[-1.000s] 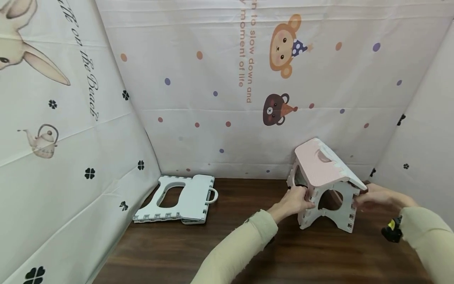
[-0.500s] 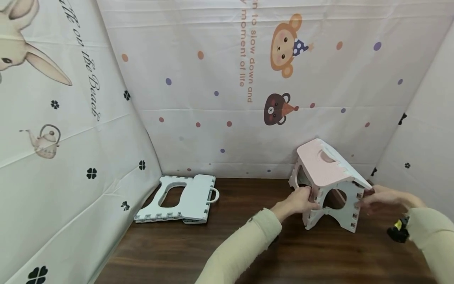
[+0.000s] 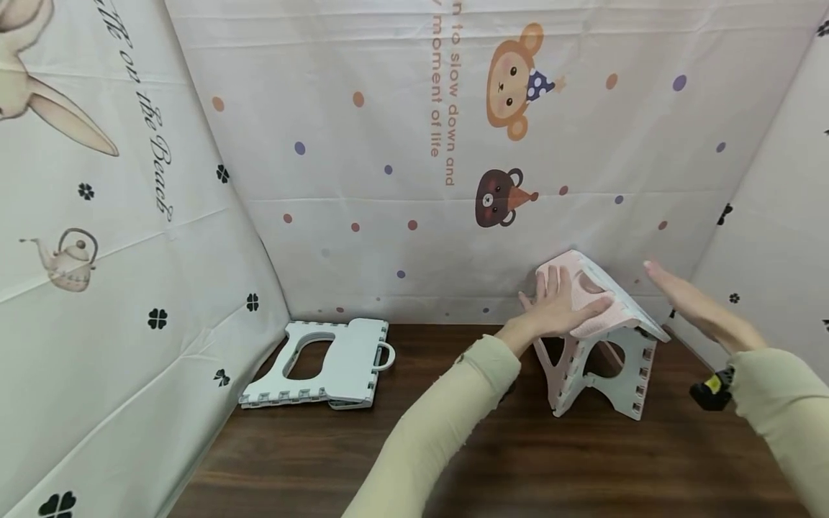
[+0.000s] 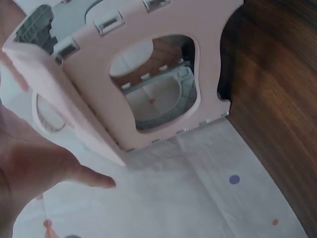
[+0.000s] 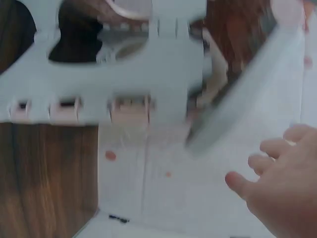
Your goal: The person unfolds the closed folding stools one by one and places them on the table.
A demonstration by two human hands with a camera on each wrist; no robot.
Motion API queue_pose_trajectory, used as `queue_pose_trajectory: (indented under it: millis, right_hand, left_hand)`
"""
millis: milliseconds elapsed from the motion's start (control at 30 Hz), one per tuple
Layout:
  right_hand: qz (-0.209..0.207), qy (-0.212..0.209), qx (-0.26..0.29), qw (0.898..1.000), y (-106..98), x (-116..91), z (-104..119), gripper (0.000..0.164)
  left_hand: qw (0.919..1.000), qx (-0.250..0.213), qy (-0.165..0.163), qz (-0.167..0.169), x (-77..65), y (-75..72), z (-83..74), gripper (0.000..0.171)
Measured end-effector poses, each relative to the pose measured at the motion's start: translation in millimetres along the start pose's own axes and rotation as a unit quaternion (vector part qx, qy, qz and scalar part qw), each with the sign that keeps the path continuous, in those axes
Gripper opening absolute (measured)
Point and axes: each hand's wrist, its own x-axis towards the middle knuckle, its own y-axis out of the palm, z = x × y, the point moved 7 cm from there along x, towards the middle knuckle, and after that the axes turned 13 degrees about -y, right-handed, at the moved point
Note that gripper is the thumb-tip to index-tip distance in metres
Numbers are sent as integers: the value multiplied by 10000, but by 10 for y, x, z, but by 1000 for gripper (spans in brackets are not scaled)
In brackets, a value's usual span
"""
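Observation:
A pink and white folding step stool (image 3: 599, 331) stands on its legs at the right, its two top halves pitched like a roof. My left hand (image 3: 550, 309) lies spread across the pink half, fingers straight. To the right, my right hand (image 3: 702, 306) is raised beside the white half, fingers extended. The left wrist view shows the stool's pink side (image 4: 94, 84) with its large opening, the thumb apart from the panel edge. In the right wrist view the white end panel (image 5: 99, 84) is blurred, and a gap separates it from the fingers.
A second white stool (image 3: 356, 360) lies folded flat at the left, its loop handle (image 3: 387, 357) facing right. Printed cloth (image 3: 388, 244) hangs behind and at both sides of the brown wooden tabletop (image 3: 421, 432). A black device (image 3: 711, 391) sits at the right wrist.
My left hand has let go of the stool's side and moved up onto the pink top half. My right hand has left the lower right side and risen beside the white half.

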Motion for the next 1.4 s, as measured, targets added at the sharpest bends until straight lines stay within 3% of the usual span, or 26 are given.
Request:
queue_pose_trajectory:
  millis: [167,333,533,800,1067,1400]
  right_hand:
    - [446,-173,190,9987,294,125,69,71]
    - [757,-46,283,9967,425,140,53,73]
    - [542,-26,104,9985,382,174,25,79]
    - [248,-548,-136,9981,348,165,41,63]
    - [316,-386,10,9988,306,168,21,65]
    - [329,-415,-712,9961,319,144,-16,62]
  left_hand:
    - [9994,289,-127,110,-41,140,-31,90]
    - [9984,413,-89,363,-82,201,34,89]
    - [9972,663,-110,335,-73,177,48,87]
    - [9956,906,-114,210,-46,160,34,88]
    - [9938,1097,-41,163,-42,144,-2,90]
    - [9906,1366,-86,22,-62,202,10,93]
